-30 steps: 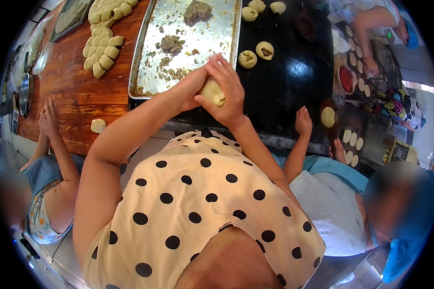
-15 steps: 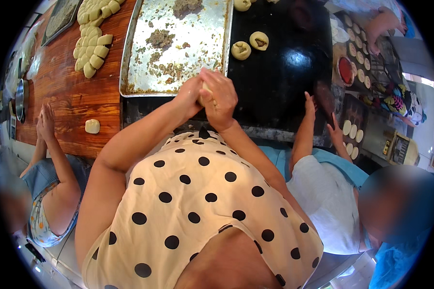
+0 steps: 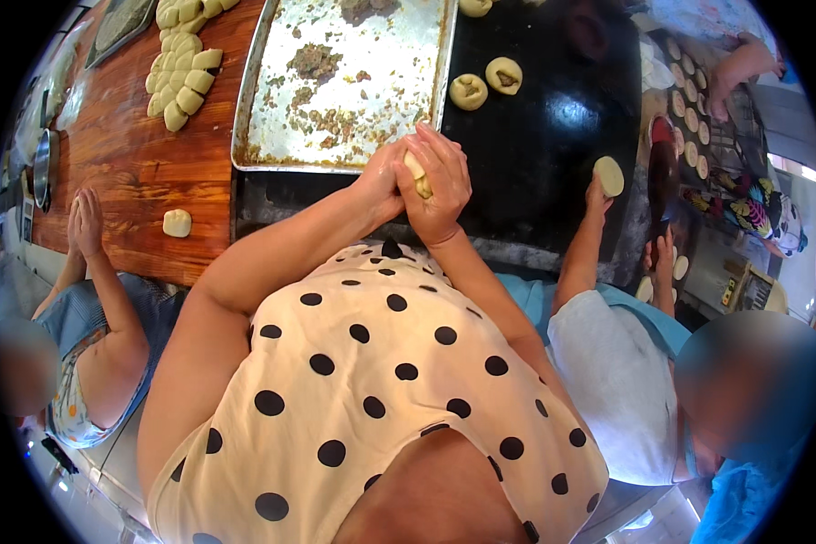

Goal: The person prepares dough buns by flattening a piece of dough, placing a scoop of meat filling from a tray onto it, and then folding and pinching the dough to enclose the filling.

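Observation:
Both my hands are together over the near edge of a metal tray, closed around a pale piece of dough [image 3: 417,170]. My left hand [image 3: 381,179] cups it from the left, and my right hand [image 3: 441,186] wraps it from the right with fingers pointing up. Part of the dough shows between the palms; the rest is hidden. Brown crumbly filling [image 3: 315,62] lies in clumps and bits on the tray [image 3: 267,136]. To its right, two round filled buns [image 3: 469,92] with brown-streaked tops sit on a black surface [image 3: 544,136].
Many cut dough pieces [image 3: 183,80] cluster on the wooden table [image 3: 109,163] at left, with one lone piece [image 3: 178,223] nearer. A co-worker at left presses palms together. Another at right holds a flat dough round [image 3: 609,177] beside a dark paddle-like thing [image 3: 664,177]. Trays of rounds stand beyond.
My hands have shifted slightly right and turned, so more of the dough shows between them. The co-worker at right now holds up a flat dough round.

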### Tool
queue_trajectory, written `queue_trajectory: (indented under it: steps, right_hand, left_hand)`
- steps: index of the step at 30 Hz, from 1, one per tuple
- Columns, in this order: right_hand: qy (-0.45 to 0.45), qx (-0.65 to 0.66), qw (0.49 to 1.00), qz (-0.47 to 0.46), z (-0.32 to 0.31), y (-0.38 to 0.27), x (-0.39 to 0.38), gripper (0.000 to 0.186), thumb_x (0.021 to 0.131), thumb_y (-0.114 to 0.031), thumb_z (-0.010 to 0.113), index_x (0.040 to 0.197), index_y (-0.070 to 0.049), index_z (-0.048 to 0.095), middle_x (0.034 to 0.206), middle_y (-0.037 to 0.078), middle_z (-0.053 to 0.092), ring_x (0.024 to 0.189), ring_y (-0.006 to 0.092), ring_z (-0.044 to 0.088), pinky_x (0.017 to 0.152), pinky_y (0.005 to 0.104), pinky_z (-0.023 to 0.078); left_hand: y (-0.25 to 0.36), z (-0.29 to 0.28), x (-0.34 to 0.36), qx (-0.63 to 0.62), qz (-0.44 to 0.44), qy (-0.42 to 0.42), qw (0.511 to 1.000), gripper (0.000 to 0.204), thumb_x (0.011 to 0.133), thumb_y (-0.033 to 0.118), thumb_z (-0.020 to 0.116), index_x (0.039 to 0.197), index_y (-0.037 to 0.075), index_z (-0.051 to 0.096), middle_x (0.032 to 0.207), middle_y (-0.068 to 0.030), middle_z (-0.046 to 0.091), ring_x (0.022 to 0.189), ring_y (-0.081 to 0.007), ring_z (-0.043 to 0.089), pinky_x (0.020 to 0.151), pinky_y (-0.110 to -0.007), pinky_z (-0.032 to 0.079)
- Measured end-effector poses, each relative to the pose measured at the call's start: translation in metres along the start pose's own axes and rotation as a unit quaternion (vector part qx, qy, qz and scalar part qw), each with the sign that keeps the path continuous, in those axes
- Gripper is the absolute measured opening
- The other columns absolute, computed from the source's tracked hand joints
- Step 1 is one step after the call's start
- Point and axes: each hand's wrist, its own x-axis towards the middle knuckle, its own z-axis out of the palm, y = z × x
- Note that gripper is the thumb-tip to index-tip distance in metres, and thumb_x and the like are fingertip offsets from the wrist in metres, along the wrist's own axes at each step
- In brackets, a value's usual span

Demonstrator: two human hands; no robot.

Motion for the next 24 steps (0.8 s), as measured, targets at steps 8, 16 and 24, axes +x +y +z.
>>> queue_trajectory:
  steps: [8, 16, 24]
  right_hand:
    - [0.007, 0.049, 0.997, 0.063, 0.012, 0.018, -0.015, 0.024, 0.098, -0.016, 0.053, 0.102, -0.001, 0.070, 0.114, 0.017, 0.067, 0.106, 0.0309, 0.064, 0.094, 0.0370, 0.048]
    - [0.219, -0.001, 0.937, 0.273, -0.013, 0.093, 0.026, 0.053, 0.104, -0.039, 0.037, 0.105, 0.005, 0.067, 0.104, 0.015, 0.068, 0.095, 0.0247, 0.063, 0.091, 0.0387, 0.048]
    - [0.170, -0.276, 0.874, 0.362, -0.074, 0.244, 0.010, 0.046, 0.093, -0.026, 0.064, 0.123, 0.007, 0.058, 0.123, 0.019, 0.061, 0.109, 0.0280, 0.059, 0.096, 0.0363, 0.046]
  left_hand:
    - [-0.001, -0.010, 0.007, 0.059, -0.014, 0.082, 0.995, 0.041, 0.104, 0.036, 0.035, 0.118, 0.003, 0.054, 0.116, -0.0143, 0.060, 0.109, -0.0233, 0.059, 0.095, -0.036, 0.051]
    - [0.046, -0.072, -0.043, 0.443, 0.167, 0.200, 0.858, 0.039, 0.094, 0.037, 0.063, 0.119, 0.008, 0.066, 0.100, -0.0029, 0.066, 0.091, -0.0108, 0.060, 0.082, -0.026, 0.048]
    - [0.159, -0.258, -0.233, 0.575, 0.347, 0.643, 0.368, 0.044, 0.085, 0.021, 0.069, 0.126, 0.010, 0.056, 0.127, -0.0158, 0.053, 0.119, -0.0310, 0.051, 0.101, -0.041, 0.042]
